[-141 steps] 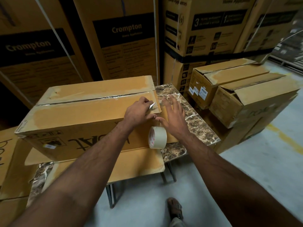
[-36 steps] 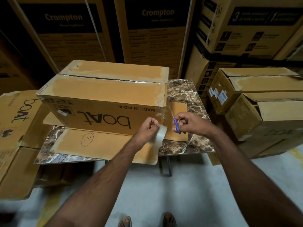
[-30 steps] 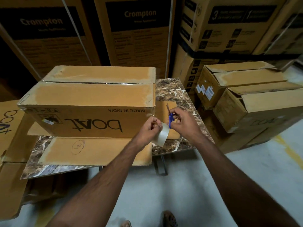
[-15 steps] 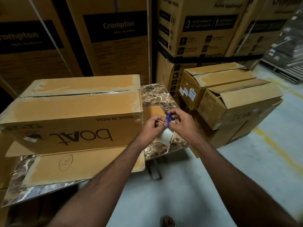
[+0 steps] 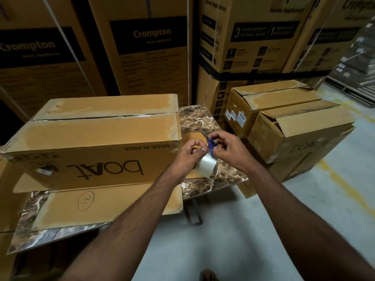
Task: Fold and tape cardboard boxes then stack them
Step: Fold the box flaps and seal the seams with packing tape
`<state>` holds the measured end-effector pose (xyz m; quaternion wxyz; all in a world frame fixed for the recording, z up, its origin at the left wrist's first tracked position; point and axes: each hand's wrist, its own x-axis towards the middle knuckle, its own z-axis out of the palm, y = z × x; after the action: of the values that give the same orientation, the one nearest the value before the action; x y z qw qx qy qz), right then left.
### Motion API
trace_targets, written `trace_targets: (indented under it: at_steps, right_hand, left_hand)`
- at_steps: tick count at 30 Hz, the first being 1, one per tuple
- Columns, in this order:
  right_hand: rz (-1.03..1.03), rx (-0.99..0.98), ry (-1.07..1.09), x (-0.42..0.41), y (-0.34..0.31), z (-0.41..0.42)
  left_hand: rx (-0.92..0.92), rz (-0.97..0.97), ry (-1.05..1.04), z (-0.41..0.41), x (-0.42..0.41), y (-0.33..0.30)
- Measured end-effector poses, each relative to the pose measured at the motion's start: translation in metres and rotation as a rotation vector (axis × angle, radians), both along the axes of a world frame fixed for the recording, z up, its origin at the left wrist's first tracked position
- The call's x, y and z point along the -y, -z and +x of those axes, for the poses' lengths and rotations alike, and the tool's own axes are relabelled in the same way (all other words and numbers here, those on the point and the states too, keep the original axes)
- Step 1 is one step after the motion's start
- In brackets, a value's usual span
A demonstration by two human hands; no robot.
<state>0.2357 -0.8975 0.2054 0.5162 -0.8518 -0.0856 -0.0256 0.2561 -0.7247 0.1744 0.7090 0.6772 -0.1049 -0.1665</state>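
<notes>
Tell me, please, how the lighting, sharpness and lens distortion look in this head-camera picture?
Head view: dim and warm, dark toward the upper left; wide-angle bending bows the brown "boat" cardboard box and the tall stacked cartons; the forearms at the bottom edge look soft; the left hand and right hand by the clear tape roll are fairly sharp.

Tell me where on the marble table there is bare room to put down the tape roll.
Bare marble table shows beyond the hands, between the boat box and the table's right edge, and at the near right corner under the tape roll. The left side is crowded by the box and the flat cardboard sheet.
</notes>
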Motion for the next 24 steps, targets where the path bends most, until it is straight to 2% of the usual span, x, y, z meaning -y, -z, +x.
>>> trace_targets:
  at_steps: [11,19,24]
  right_hand:
    - [-0.141,0.061,0.012,-0.007,0.001,0.01]
    - [-0.157,0.081,0.003,-0.012,-0.003,0.014]
    - [-0.142,0.107,0.029,-0.015,0.0,0.013]
  left_hand:
    - [0.044,0.143,-0.112,0.006,0.001,-0.01]
    - [-0.076,0.058,-0.205,0.011,-0.001,-0.01]
    - [-0.041,0.122,-0.218,0.016,0.001,-0.011]
